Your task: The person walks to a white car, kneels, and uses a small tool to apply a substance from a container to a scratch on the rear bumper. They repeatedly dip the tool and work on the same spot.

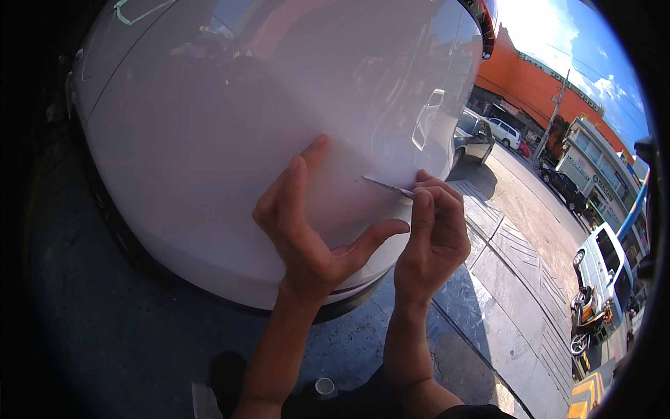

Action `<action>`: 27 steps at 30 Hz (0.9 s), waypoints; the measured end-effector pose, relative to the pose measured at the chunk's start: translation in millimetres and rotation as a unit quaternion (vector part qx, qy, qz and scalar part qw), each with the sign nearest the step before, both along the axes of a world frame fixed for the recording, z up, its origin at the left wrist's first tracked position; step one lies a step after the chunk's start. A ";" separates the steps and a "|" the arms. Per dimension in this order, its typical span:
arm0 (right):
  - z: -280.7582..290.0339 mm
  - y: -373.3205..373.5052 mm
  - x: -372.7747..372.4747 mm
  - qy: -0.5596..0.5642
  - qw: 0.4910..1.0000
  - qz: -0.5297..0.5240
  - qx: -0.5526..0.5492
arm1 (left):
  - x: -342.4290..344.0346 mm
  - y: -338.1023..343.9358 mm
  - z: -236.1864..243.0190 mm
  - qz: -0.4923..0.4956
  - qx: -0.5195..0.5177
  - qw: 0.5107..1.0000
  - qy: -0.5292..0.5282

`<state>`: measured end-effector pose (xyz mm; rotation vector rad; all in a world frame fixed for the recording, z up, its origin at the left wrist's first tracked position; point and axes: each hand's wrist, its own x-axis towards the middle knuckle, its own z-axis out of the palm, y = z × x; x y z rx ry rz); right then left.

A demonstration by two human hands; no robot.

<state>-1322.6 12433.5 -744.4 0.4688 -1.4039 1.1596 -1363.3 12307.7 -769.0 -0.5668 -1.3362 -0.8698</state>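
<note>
The thin, narrow silver blade (388, 186) lies flat against the glossy white curved car body panel (209, 140), its tip pointing up and left across the paint, close to the panel's right edge. My right hand (434, 234) pinches the blade's near end between thumb and fingertips, pressed together tight. My left hand (307, 227) is spread wide just left of the blade, fingertips and thumb bearing on the panel, nothing held in it.

As far as I can judge, the work along this edge is under way and not finished: the blade is engaged with the surface, though I cannot tell whether a clear film covers the paint, or how much of the edge is dealt with.

Below the panel is blue-grey concrete floor (105, 335), and a small grey cylindrical roll or cap (324, 386) sits near my body. Right of the panel, well apart, a sunlit street holds parked cars (474, 136), a white van (601, 269) and a scooter (587, 318) before an orange building (530, 80). Nothing blocks my hands; reflections in the panel make the surface hard to read.
</note>
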 end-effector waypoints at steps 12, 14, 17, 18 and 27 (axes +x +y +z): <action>-0.1 1.8 6.5 -0.009 1.000 0.021 -0.009 | 4.4 1.3 -1.6 -0.014 0.003 1.000 -0.008; 0.0 1.7 8.4 -0.009 1.000 0.017 -0.004 | 6.5 0.9 -1.9 -0.009 0.001 1.000 -0.005; -0.2 1.4 10.9 -0.008 1.000 0.010 0.002 | 9.4 0.2 -2.1 -0.007 -0.002 1.000 -0.004; -0.3 1.2 11.4 -0.007 1.000 0.009 0.002 | 10.0 0.0 -2.0 -0.009 -0.003 1.000 -0.002; 0.6 0.9 14.7 -0.006 1.000 0.006 0.005 | 12.5 -1.0 -1.2 -0.011 0.001 1.000 -0.002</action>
